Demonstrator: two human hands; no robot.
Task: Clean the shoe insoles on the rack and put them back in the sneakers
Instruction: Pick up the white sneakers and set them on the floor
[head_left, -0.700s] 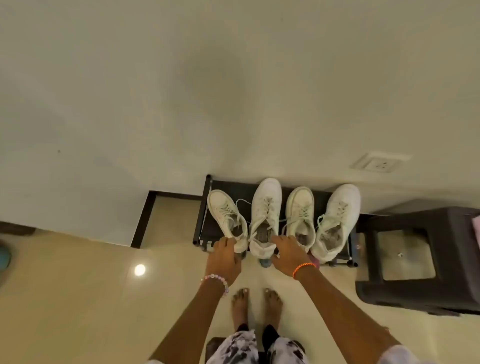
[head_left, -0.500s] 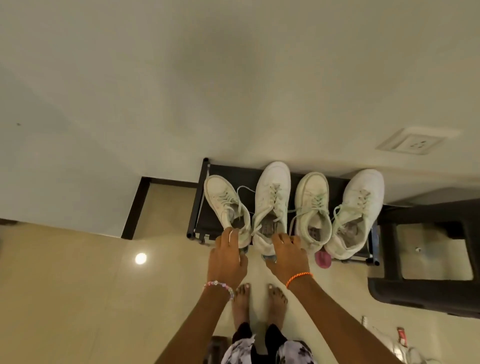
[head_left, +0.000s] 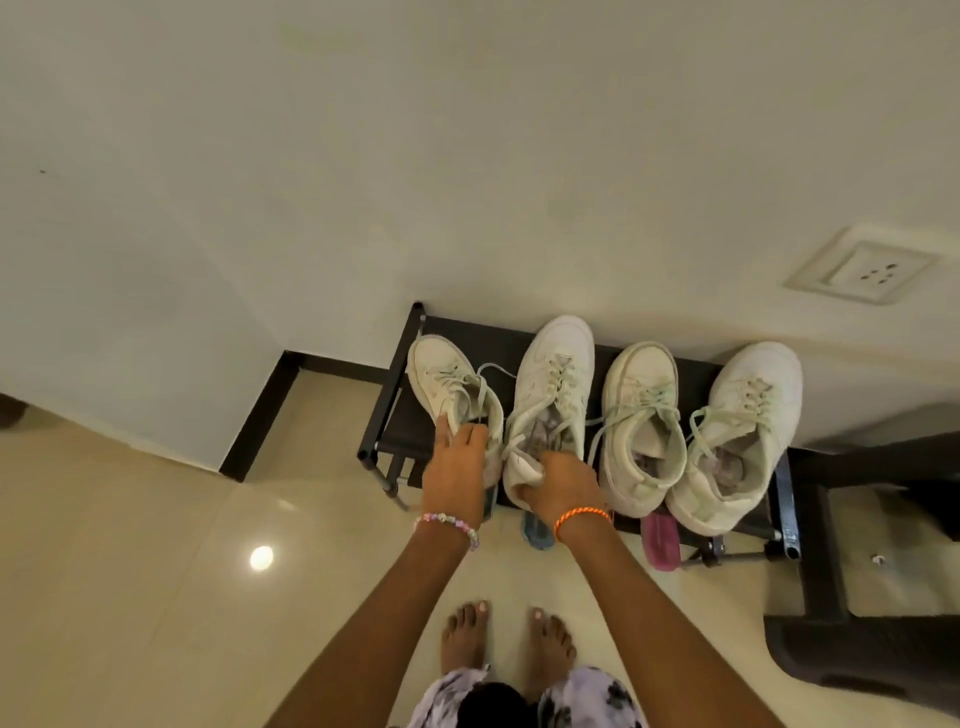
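Observation:
Several white sneakers stand in a row on a black shoe rack (head_left: 395, 395) against the wall. My left hand (head_left: 454, 470) closes over the heel of the leftmost sneaker (head_left: 441, 384), fingers reaching into its opening. My right hand (head_left: 563, 483) grips the heel of the second sneaker (head_left: 556, 374), whose heel is bent under the grip. A grey patterned insole (head_left: 545, 428) shows inside that shoe. The third sneaker (head_left: 641, 395) and the rightmost sneaker (head_left: 748, 400) stand untouched, with grey lining showing inside each.
A blue item (head_left: 535, 532) and a pink item (head_left: 660, 540) poke out from the rack's lower shelf. A black plastic stool (head_left: 852, 654) stands right of the rack. My bare feet (head_left: 509, 639) are on the glossy tile floor. A wall socket (head_left: 865, 273) is at the upper right.
Both hands have closed more firmly on the two left sneakers' heels, and the second sneaker's heel is now squeezed. The camera has moved closer.

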